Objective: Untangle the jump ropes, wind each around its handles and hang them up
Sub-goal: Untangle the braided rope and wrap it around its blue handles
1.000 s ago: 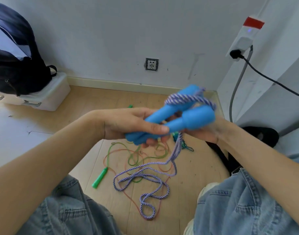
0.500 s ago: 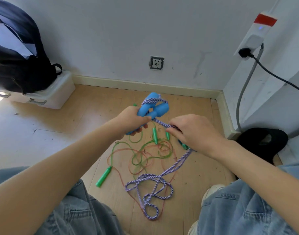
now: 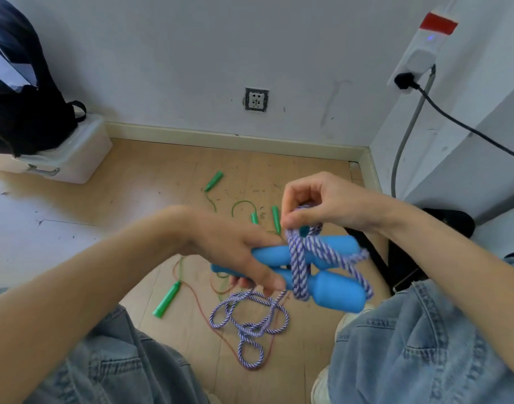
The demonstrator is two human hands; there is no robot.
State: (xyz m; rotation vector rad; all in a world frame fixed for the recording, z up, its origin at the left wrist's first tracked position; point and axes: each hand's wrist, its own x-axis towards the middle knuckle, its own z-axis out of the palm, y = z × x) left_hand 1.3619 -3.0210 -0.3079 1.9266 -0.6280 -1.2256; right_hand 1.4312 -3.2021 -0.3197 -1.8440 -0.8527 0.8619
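My left hand (image 3: pixel 235 252) grips the two blue handles (image 3: pixel 334 287) side by side, pointing right. Several turns of purple-and-white braided rope (image 3: pixel 300 258) cross over the handles. Just above them, my right hand (image 3: pixel 322 202) pinches a loop of that rope. The loose remainder of the braided rope (image 3: pixel 250 325) hangs down and lies coiled on the wooden floor between my knees. Under and beyond it lie tangled thin green and red ropes, with green handles (image 3: pixel 166 298) (image 3: pixel 214 180) (image 3: pixel 276 218) scattered around.
A black backpack (image 3: pixel 19 112) sits on a white plastic box (image 3: pixel 75 153) at the left wall. A wall socket (image 3: pixel 256 99) is straight ahead. A power strip (image 3: pixel 421 51) with a black cable hangs on the right, beside a grey cabinet. My denim-covered knees frame the floor.
The handles have come back toward me and lower. My right hand has risen from beside them to above them, carrying the rope over for another turn; less rope lies on the floor.
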